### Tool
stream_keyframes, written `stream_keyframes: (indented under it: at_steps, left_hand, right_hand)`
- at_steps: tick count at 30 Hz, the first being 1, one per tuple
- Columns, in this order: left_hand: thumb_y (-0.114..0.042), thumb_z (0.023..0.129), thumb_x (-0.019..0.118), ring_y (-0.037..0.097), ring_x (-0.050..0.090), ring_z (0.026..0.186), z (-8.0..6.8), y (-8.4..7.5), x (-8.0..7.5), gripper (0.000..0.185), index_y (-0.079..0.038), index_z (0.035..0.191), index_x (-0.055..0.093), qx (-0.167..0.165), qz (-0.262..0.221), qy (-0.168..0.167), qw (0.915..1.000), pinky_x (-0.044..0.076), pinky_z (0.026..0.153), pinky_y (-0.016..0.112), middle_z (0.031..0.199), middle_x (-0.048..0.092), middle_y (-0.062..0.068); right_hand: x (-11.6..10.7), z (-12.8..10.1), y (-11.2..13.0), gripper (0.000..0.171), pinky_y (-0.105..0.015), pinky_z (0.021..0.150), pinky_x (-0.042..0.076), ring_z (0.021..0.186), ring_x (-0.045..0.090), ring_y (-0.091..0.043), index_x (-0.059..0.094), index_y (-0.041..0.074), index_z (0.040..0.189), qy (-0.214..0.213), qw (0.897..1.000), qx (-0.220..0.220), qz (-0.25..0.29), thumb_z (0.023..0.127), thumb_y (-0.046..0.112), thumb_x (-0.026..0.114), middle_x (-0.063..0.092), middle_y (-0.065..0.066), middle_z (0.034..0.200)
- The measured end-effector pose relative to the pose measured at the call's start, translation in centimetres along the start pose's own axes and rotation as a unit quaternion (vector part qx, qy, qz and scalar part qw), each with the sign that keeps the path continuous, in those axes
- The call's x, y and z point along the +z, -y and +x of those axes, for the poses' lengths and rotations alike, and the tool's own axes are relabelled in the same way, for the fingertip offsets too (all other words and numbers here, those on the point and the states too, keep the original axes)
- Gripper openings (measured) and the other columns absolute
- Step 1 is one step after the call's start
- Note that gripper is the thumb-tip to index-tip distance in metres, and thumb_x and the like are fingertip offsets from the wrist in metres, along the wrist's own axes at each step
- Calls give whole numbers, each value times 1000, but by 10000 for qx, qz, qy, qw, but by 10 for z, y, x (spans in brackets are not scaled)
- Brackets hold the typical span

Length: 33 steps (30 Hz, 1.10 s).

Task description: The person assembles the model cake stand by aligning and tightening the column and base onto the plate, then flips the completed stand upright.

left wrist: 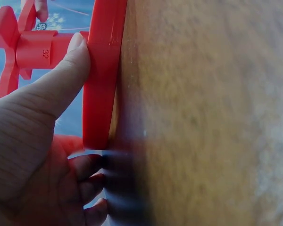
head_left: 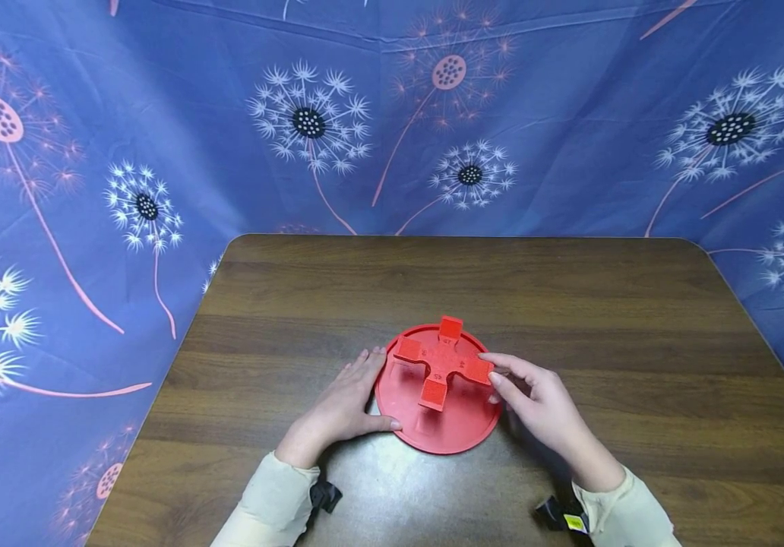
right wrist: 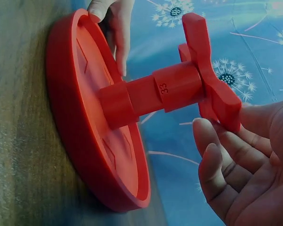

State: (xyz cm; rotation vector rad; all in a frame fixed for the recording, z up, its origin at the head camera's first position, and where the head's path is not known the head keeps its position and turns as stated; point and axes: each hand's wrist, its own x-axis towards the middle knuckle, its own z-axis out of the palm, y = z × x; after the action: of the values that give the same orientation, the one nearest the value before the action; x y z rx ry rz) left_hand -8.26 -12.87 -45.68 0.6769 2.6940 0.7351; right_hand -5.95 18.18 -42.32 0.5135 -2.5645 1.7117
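Note:
A red round base [head_left: 447,433] with a raised rim lies flat on the table. From its middle rises a red stepped post [right wrist: 141,96], marked 33 on one side and 32 [left wrist: 45,52] on another. On top sits a red four-armed cross-shaped knob [head_left: 442,363]. My left hand [head_left: 344,403] holds the base at its left edge, thumb over the rim and fingers along the side. With thumb and fingers, my right hand [head_left: 545,403] pinches the right arm of the knob. The right hand's other fingers [right wrist: 212,165] curl below that arm, touching nothing visible.
The brown wooden table [head_left: 296,289] reaches back to a blue dandelion-print cloth [head_left: 378,137], which also hangs at both sides. Black straps [head_left: 325,495] sit at both wrists, by the pale sleeves [head_left: 265,501].

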Motion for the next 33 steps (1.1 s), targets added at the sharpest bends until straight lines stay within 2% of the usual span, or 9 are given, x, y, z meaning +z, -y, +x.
stream_keyframes:
  at_steps: [4,8,14,17,20,28,33]
  left_hand:
    - [-55,75,78,34,18,146,0,1,0,112,-4,155,20,18,7,-7,10000,19,117,50,159,23,16]
    - [-55,75,78,34,18,146,0,1,0,112,-3,155,20,31,-4,-14,10000,20,117,50,159,23,16]
    - [-56,75,78,33,17,147,1,1,1,111,-4,155,20,3,12,-5,10000,20,117,50,159,23,15]
    - [-56,75,78,32,17,147,1,1,1,111,-4,155,20,-23,8,17,10000,19,117,49,159,23,14]
    - [-56,75,77,32,16,147,1,1,1,112,-4,155,20,-35,10,29,10000,19,118,49,159,22,14]
    - [-56,75,77,32,16,147,1,1,1,112,-4,155,19,-16,3,13,10000,19,118,49,159,22,14]
    - [-55,75,78,32,16,147,2,1,2,112,-5,155,20,-22,-20,19,10000,18,118,50,159,22,14]
  right_hand:
    - [3,-4,1,28,-32,59,57,69,70,-20,66,2,120,133,9996,-117,209,92,1,64,72,-12,89]
    - [10,-7,3,30,-26,56,55,65,67,-17,68,3,117,128,9994,-316,110,87,1,70,71,-10,81]
    - [27,-8,9,36,-20,50,49,57,60,-6,72,6,110,-161,9973,-570,-428,75,5,82,69,5,70]
    - [36,-8,12,36,-16,49,46,56,55,0,74,9,105,-427,9932,-621,-893,71,11,86,63,13,66]
    - [43,-8,16,36,-15,49,45,56,52,2,74,11,102,-616,9881,-694,-1228,69,15,88,60,15,66]
    - [47,-10,19,39,-16,51,48,58,53,3,74,10,102,-722,9855,-923,-1231,67,15,89,71,4,79]
    - [36,-10,22,37,-13,52,47,58,57,-1,74,11,102,-977,9804,-1376,-1018,68,7,87,73,1,83]
